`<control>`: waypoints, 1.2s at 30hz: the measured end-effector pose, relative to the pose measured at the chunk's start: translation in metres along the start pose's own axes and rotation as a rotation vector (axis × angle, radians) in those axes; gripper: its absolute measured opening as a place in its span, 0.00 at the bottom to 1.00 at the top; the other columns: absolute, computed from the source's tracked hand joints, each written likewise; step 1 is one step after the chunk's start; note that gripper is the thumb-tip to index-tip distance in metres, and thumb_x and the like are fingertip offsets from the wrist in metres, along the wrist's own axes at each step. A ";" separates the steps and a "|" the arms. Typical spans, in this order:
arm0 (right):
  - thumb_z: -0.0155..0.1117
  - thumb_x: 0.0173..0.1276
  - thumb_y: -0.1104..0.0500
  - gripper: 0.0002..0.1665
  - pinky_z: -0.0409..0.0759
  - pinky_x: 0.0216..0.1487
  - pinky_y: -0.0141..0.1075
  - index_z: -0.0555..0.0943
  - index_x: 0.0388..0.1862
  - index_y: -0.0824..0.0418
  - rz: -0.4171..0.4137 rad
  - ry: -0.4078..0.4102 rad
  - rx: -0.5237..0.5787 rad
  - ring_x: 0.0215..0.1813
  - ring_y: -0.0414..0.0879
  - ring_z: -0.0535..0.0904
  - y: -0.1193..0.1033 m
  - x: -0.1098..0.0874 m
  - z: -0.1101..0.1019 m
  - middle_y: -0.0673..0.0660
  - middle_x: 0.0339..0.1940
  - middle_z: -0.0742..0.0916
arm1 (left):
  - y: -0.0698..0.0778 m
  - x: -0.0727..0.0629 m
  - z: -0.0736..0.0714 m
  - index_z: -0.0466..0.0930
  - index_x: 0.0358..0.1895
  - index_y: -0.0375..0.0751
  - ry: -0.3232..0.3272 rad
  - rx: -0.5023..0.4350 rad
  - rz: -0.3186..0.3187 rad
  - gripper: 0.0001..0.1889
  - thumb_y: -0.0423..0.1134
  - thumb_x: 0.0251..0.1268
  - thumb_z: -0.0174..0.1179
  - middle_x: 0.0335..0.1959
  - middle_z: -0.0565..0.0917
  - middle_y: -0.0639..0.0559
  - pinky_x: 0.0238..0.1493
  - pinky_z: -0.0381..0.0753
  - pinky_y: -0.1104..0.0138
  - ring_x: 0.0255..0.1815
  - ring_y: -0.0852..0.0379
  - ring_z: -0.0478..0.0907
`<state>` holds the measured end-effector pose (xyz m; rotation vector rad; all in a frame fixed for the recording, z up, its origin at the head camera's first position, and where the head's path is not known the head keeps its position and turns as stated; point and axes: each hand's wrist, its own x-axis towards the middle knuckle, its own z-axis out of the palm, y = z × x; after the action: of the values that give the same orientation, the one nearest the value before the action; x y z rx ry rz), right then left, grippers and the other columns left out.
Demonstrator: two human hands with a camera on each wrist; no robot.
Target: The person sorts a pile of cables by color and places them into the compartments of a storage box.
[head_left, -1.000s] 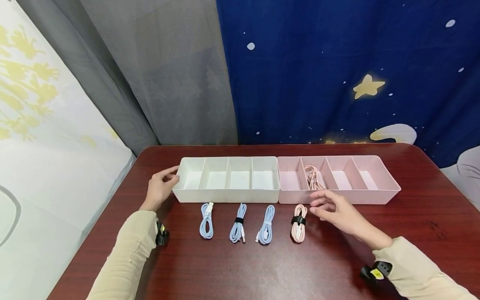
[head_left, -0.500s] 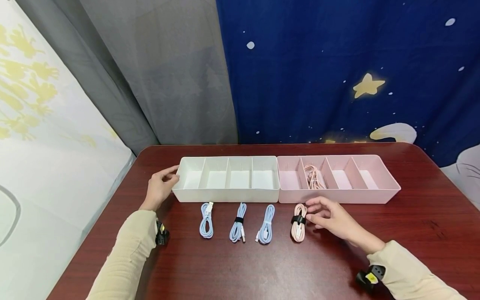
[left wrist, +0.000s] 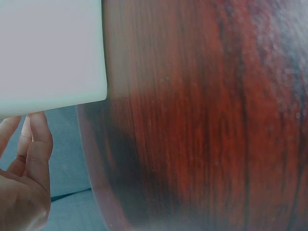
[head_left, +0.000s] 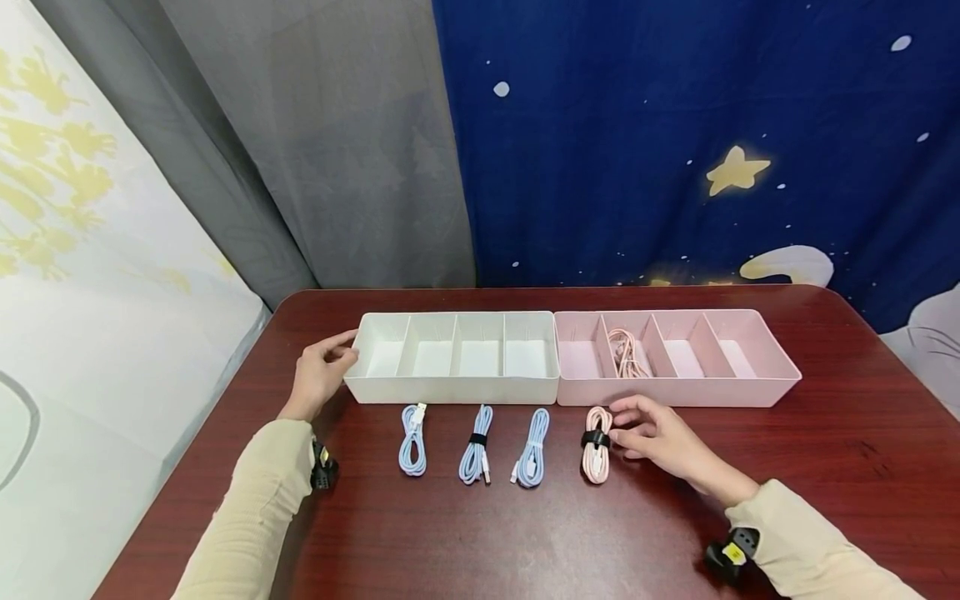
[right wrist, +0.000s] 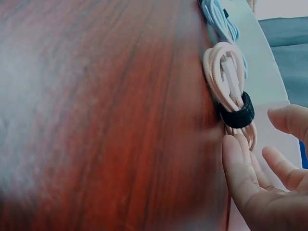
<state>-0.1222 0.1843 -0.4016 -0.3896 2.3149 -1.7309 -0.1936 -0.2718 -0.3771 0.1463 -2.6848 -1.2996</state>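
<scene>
At the left end of a white divided box (head_left: pixel 450 390), my left hand (head_left: pixel 318 379) touches the end wall with its fingertips. The left wrist view has those fingers (left wrist: pixel 39 139) fairly straight against the box wall (left wrist: pixel 53 53). My right hand (head_left: pixel 663 437) is at the right side of a coiled pink cable (head_left: pixel 597 458) bound by a black strap (right wrist: pixel 237 111). Its fingertips touch or nearly touch the coil, and the fingers (right wrist: pixel 239 166) are loosely bent without closing round it. The cable lies on the table.
Three coiled blue cables, a left one (head_left: pixel 412 442), a middle one (head_left: pixel 474 458) and a right one (head_left: pixel 532 450), lie before the boxes. A pink divided box (head_left: pixel 678 393) adjoins the white one. Its second compartment from the left holds another pink cable (head_left: pixel 627 354). The table (head_left: pixel 480 542) is dark red.
My right hand has moved slightly left and down, from in front of the pink box to the strapped pink cable. My left hand has stayed at the white box's end.
</scene>
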 end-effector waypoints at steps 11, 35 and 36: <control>0.61 0.57 0.68 0.24 0.78 0.29 0.37 0.66 0.51 0.76 0.021 0.001 0.019 0.33 0.47 0.78 0.005 0.003 0.004 0.70 0.41 0.75 | -0.001 0.000 0.000 0.72 0.57 0.45 -0.002 0.014 0.001 0.19 0.39 0.62 0.51 0.36 0.77 0.43 0.27 0.77 0.67 0.33 0.53 0.73; 0.61 0.56 0.68 0.26 0.77 0.28 0.35 0.65 0.52 0.77 0.055 -0.019 0.029 0.30 0.42 0.76 0.006 0.006 0.004 0.65 0.37 0.76 | -0.003 0.002 0.001 0.72 0.57 0.46 -0.013 -0.021 -0.009 0.19 0.40 0.62 0.51 0.37 0.76 0.43 0.32 0.78 0.59 0.35 0.52 0.73; 0.61 0.56 0.68 0.26 0.77 0.27 0.35 0.65 0.52 0.77 0.049 -0.021 0.026 0.30 0.42 0.76 0.006 0.006 0.004 0.65 0.37 0.76 | -0.002 0.003 0.001 0.72 0.57 0.46 -0.012 -0.021 -0.009 0.19 0.40 0.62 0.51 0.37 0.76 0.43 0.32 0.79 0.59 0.35 0.52 0.73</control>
<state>-0.1269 0.1802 -0.4089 -0.3411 2.2660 -1.7236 -0.1962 -0.2731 -0.3793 0.1479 -2.6831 -1.3345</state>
